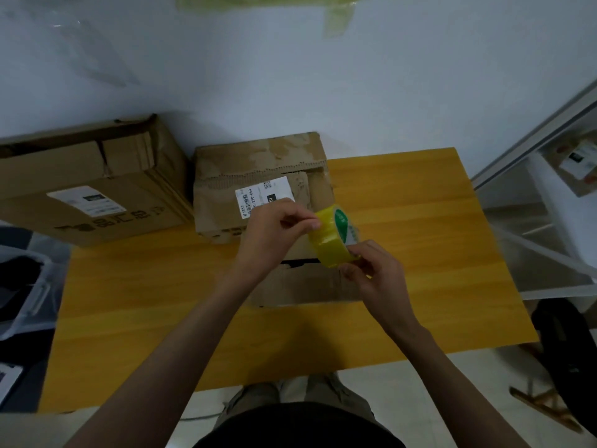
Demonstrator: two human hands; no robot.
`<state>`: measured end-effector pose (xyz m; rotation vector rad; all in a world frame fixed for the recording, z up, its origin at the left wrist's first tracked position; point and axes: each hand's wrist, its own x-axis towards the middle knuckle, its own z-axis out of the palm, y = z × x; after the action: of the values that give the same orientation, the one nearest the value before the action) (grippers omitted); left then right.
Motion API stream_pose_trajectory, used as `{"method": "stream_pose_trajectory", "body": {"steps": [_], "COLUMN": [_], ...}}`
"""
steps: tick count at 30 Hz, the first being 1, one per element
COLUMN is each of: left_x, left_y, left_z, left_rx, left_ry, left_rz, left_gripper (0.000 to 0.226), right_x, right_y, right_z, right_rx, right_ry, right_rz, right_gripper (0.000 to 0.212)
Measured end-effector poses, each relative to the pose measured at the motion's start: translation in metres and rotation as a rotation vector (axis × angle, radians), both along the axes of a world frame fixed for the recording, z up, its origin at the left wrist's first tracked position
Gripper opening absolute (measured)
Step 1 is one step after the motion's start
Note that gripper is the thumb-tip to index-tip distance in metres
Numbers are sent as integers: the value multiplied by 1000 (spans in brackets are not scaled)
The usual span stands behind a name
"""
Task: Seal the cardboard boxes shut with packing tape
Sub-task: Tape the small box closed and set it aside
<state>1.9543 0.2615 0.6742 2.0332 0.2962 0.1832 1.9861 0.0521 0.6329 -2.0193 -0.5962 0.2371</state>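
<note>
tape roll: glossy yellow ring, held above centre box.
right hand: grips roll's near rim.
left hand: pinches at roll's top, prob. tape end.
centre box: worn, torn corrugated cardboard, white label.
table: smooth yellow wood; bare room near and right.
left box: bigger carton, just beside.

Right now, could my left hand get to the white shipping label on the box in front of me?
Probably yes. The left hand sits just beside the shipping label on the cardboard box, nothing between them. But its fingers pinch at the yellow tape roll, which the right hand holds, so it must let go first.
</note>
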Motion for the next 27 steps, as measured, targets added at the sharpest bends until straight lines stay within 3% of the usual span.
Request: {"method": "stream_pose_trajectory", "body": {"steps": [5,9,16,24,27], "left_x": [3,2,-13,-45,-57], "left_y": [8,10,18,44,50], "left_z": [2,-3,-10,-15,-20], "left_rx": [33,86,-112,-237,-270], "left_ry": [76,160,289,273,277], "left_rz": [1,12,97,268,303], "left_gripper": [13,3,10,12,14], "right_x": [7,10,6,28,30], "right_y": [3,4,19,21,30], "right_z": [4,5,22,27,31], "right_rx": [-55,-162,10,-166,-202], "right_ry": [7,-66,96,122,128], "right_rz": [45,79,269,238,244], "right_gripper": [18,16,25,52,52]}}
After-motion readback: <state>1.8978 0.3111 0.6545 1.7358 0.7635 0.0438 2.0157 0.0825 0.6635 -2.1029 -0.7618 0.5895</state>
